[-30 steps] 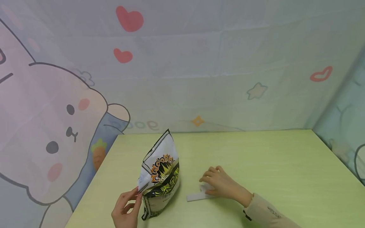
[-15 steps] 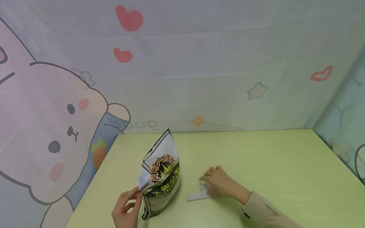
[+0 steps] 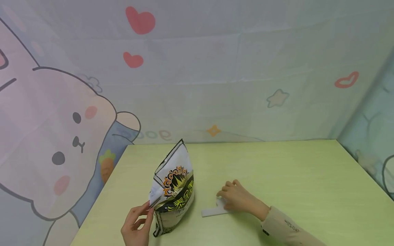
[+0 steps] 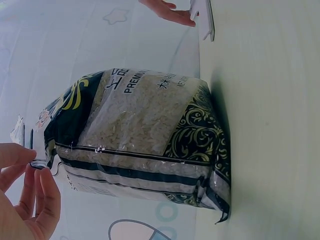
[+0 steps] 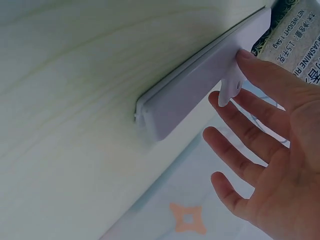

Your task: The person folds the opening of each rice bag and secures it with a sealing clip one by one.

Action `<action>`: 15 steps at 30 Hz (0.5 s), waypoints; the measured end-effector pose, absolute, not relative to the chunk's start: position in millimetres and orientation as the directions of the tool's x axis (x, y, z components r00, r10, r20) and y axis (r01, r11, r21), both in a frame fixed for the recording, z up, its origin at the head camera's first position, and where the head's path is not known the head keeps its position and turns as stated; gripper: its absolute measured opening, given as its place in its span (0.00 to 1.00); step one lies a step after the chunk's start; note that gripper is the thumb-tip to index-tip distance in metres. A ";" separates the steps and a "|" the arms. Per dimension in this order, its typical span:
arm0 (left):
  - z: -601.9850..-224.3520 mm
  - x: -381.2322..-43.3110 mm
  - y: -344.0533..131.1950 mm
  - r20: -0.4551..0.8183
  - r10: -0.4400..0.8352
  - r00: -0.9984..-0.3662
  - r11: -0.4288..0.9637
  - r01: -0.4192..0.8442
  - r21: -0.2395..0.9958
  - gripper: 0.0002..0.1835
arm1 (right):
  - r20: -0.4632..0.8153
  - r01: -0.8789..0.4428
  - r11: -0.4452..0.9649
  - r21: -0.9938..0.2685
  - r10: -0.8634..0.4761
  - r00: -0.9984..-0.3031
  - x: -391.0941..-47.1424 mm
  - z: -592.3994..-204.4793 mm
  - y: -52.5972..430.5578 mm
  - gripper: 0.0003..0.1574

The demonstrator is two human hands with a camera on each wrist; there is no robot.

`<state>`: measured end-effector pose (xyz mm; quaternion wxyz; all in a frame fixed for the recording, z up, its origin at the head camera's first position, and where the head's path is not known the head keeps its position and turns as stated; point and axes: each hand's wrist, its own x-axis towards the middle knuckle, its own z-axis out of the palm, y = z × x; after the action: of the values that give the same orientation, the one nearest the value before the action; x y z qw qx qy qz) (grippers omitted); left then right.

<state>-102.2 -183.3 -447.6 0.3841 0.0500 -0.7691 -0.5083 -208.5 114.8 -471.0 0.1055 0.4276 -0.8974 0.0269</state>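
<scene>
A bag of rice [image 3: 176,201] stands upright on the table, white above and clear below, its grains showing in the left wrist view. My left hand [image 3: 136,223] pinches the bag's side edge between thumb and fingertips, partway up. To the right of the bag lies a long white plastic bag clip [image 3: 213,212] with a short tab sticking out. My right hand [image 3: 238,198] holds it, covering part of it in the head view. In the right wrist view the thumb is on the clip's bar [image 5: 190,85] and a forefinger is by the tab [image 5: 230,90]; the other fingers are spread off it.
The pale yellow-green table [image 3: 292,177] reaches back to a cloth backdrop [image 3: 197,85] printed with hearts and a cartoon rabbit. A dark curved line [image 3: 386,177] shows at the right edge.
My right hand has shifted very slightly at the clip. The bag, the clip and my left hand stay where they were.
</scene>
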 end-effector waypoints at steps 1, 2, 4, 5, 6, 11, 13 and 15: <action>-447.7 -102.4 -183.4 0.541 -0.467 -0.699 0.478 0.316 0.820 0.12 | 0.212 -0.773 0.633 0.039 -0.761 -0.613 -208.4 -471.0 114.6 0.22; -447.9 -102.5 -183.4 0.543 -0.467 -0.698 0.477 0.318 0.819 0.12 | 0.210 -0.773 0.633 0.035 -0.761 -0.614 -208.3 -471.2 114.5 0.21; -448.4 -102.7 -183.6 0.547 -0.466 -0.696 0.478 0.322 0.817 0.12 | 0.215 -0.777 0.629 0.031 -0.763 -0.609 -208.1 -471.7 114.4 0.19; -448.6 -102.8 -183.7 0.548 -0.465 -0.696 0.479 0.323 0.816 0.12 | 0.218 -0.779 0.627 0.033 -0.765 -0.606 -208.1 -472.4 114.5 0.18; -448.8 -102.8 -183.9 0.549 -0.464 -0.696 0.479 0.324 0.816 0.12 | 0.223 -0.780 0.624 0.035 -0.766 -0.603 -208.1 -473.0 114.7 0.18; -449.9 -103.1 -184.1 0.549 -0.463 -0.696 0.477 0.327 0.816 0.12 | 0.262 -0.781 0.622 0.058 -0.764 -0.589 -209.0 -477.0 115.0 0.17; -450.2 -103.4 -184.2 0.551 -0.463 -0.694 0.475 0.331 0.815 0.12 | 0.294 -0.780 0.622 0.070 -0.760 -0.580 -209.1 -478.2 114.7 0.16; -450.7 -103.7 -184.3 0.555 -0.463 -0.691 0.475 0.335 0.813 0.12 | 0.325 -0.777 0.625 0.077 -0.753 -0.573 -209.1 -479.6 114.7 0.14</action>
<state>-103.7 -184.3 -450.7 0.3910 0.0417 -0.7647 -0.5105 -209.1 114.7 -479.6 0.1653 0.4316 -0.8860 0.0369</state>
